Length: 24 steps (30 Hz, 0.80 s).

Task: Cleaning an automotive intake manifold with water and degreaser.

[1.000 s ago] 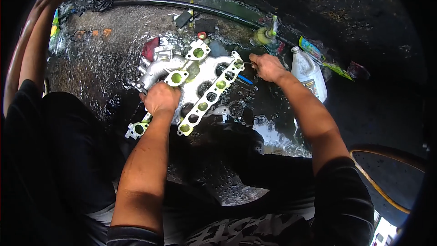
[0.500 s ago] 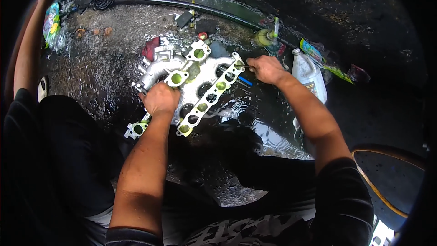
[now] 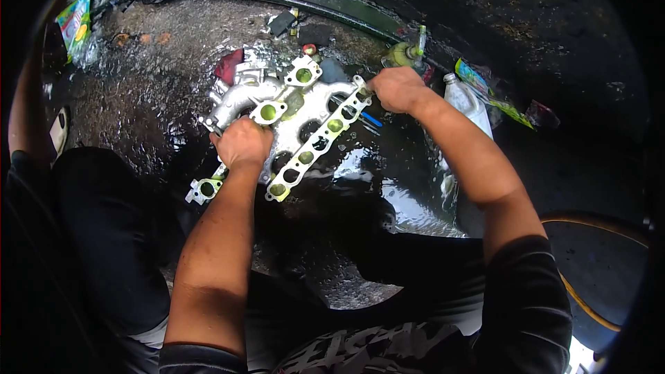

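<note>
1. From my remote seat I see a silver, branching cast-metal manifold with greenish ports (image 3: 296, 133) lying on the wet, rough dark floor (image 3: 149, 100), between my two hands
2. My left hand (image 3: 242, 142) has its fingers curled over the metal, just below a small flange with a round port (image 3: 269, 111)
3. My right hand (image 3: 396, 90) is bunched at the upper right end of a long, straight, pale flange with a row of holes (image 3: 327, 134); I cannot tell whether its hidden fingertips pinch anything
4. I judge the casting stiff and fairly heavy, hardly fragile, yet slippery where water coats it; its machined faces could scratch on this floor
5. For a lift, I would wrap one hand around the thick curved silver pipe (image 3: 242, 97) and hook the other under the long flange, since one-sided holds may let it twist
</note>
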{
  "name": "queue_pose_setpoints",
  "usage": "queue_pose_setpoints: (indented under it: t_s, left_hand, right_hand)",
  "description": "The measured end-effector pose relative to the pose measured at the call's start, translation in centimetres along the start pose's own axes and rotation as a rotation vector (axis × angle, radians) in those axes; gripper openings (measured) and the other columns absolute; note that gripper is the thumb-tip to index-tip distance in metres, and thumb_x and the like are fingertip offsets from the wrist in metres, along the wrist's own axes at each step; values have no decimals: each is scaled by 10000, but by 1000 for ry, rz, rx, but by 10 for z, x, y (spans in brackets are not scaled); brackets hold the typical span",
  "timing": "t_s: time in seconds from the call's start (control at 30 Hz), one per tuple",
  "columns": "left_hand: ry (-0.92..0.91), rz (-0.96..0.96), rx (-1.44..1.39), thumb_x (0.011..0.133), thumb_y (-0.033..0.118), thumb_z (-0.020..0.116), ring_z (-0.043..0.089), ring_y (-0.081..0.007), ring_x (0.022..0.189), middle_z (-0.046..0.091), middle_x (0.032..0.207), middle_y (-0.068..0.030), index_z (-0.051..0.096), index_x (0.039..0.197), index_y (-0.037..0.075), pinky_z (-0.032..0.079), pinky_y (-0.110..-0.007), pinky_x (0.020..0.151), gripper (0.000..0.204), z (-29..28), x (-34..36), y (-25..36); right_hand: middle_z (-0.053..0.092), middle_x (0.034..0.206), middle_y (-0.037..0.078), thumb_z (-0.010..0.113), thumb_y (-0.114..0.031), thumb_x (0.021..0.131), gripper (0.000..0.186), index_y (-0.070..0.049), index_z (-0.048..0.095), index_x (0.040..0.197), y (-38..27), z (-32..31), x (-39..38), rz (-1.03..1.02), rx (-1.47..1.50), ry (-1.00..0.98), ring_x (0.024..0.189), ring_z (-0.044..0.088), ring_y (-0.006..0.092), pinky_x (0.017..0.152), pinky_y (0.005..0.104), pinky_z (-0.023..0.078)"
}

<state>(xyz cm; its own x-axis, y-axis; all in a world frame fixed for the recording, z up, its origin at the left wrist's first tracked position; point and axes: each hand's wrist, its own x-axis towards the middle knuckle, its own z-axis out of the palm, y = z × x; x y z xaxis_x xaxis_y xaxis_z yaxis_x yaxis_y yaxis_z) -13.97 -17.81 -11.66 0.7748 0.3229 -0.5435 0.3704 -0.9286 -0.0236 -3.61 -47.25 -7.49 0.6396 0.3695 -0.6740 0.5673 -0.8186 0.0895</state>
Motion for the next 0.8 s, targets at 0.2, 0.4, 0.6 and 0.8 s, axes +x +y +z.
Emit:
queue_pose_setpoints:
  t_s: [0.2,0.4,0.6,0.8]
  left_hand:
    - [42,8,-43,861,443,641,711,-330,1111,756,1150,-159,759,1073,84,351,-573,1172,433,6,4,3]
    - [54,11,-68,841,352,622,737,-297,1030,769,1106,-137,774,1039,106,313,-592,1193,350,1,1,5]
    - [-7,-12,-42,862,423,643,722,-334,1087,756,1148,-163,770,1064,99,380,-554,1154,403,2,3,-3]
    - [13,-5,-54,866,412,636,724,-339,1080,758,1138,-169,778,1047,101,385,-551,1147,387,3,2,-9]
  right_hand:
    - [766,1099,158,596,-113,881,248,-56,799,1012,-16,-3,8,3,-81,4,1026,744,324,863,421,595]
    - [765,1094,153,592,-135,872,260,-83,791,1032,-8,-6,2,25,-49,-16,1047,734,320,866,432,591]
    - [759,1132,158,579,-155,886,279,-97,793,1055,-7,-6,-9,170,135,23,1079,728,313,909,427,584]
    - [775,1077,140,568,-143,898,269,-119,801,1032,-17,-14,-13,153,13,31,1038,744,319,865,433,598]
